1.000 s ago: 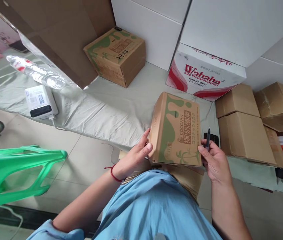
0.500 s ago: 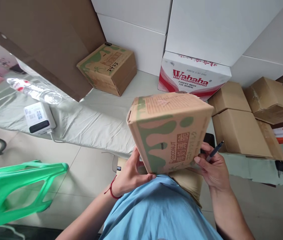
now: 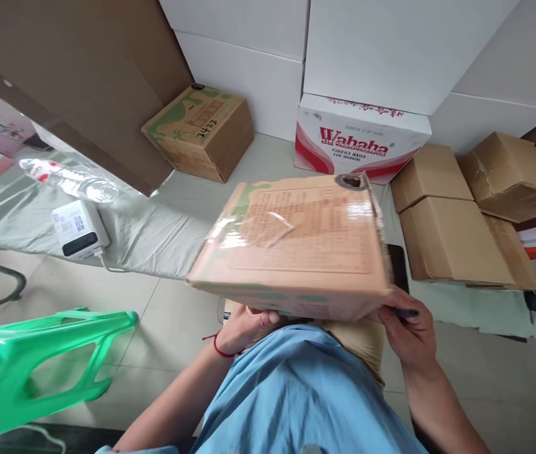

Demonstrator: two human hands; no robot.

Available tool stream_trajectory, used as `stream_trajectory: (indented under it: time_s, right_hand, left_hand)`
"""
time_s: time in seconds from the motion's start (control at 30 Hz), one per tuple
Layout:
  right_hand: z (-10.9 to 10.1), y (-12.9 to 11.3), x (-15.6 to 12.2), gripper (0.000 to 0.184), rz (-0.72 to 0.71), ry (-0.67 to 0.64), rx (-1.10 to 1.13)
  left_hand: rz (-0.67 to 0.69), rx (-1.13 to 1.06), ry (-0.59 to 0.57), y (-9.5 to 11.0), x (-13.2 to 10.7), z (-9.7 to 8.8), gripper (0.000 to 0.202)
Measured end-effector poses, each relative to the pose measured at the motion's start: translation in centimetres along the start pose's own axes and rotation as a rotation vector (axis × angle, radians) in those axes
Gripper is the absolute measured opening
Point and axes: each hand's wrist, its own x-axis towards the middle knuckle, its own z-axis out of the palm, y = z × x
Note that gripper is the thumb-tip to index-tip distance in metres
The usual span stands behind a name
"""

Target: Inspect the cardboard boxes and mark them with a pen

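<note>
A brown and green cardboard box [image 3: 306,236] is held over my lap, its printed side facing up, with a torn hole at the far right corner. My left hand [image 3: 249,325] is closed on its near lower edge; most of those fingers are hidden beneath it. At the near right corner, my right hand [image 3: 407,325] grips the same box, while a dark pen [image 3: 406,313] is tucked between its fingers. Part of a black flat object [image 3: 398,268] shows on the table just behind the box's right side.
On the cloth-covered table [image 3: 154,233] stand a box marked 2422 [image 3: 206,132], a white Wahaba-style water carton [image 3: 357,142], and plain cardboard boxes [image 3: 452,239]. A power bank [image 3: 79,230] and plastic bottle [image 3: 69,180] lie left. A green stool [image 3: 60,359] stands below them.
The box has been tipped and turned between my hands, so its printed side shows more and its green-patterned front faces down. My left hand has slid further under it.
</note>
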Motion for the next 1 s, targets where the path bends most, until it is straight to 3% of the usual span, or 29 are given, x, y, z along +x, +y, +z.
stream_trajectory:
  time_s: [0.07,0.13,0.23,0.3,0.43,0.57,0.73,1.0]
  right_hand:
    - [0.4,-1.4,-0.2,0.02,-0.197,-0.097,-0.096]
    - [1.2,-2.5,-0.3,0.038,-0.405,-0.17,-0.18]
    - [2.5,-3.6,-0.4,0.068,-0.661,-0.231,-0.242]
    - [3.2,-4.2,-0.4,0.075,-0.741,-0.251,-0.291]
    - [3.8,-5.8,0.1,0.07,-0.801,-0.231,-0.421]
    - [3.4,-6.9,1.2,0.054,-0.832,-0.248,-0.485]
    - [3.0,-6.8,2.5,0.071,-0.844,-0.338,-0.409]
    - [2.4,-6.2,3.4,0.071,-0.656,-0.321,-0.212]
  left_hand:
    - [0.03,-0.081,0.045,-1.1,0.5,-0.5,0.067]
    - [0.045,-0.161,0.046,-2.2,0.8,-1.1,0.066]
    - [0.032,-0.338,-0.045,-3.7,1.2,-2.2,0.061]
    - [0.002,-0.433,-0.095,-4.5,1.2,-3.0,0.056]
    - [-0.076,-0.524,-0.114,-5.1,1.2,-4.2,0.059]
    - [-0.115,-0.585,-0.131,-4.4,1.3,-3.9,0.061]
    - [-0.181,-0.622,-0.188,-2.9,0.8,-3.1,0.07]
    - [-0.119,-0.591,-0.172,-0.5,-1.6,-2.4,0.07]
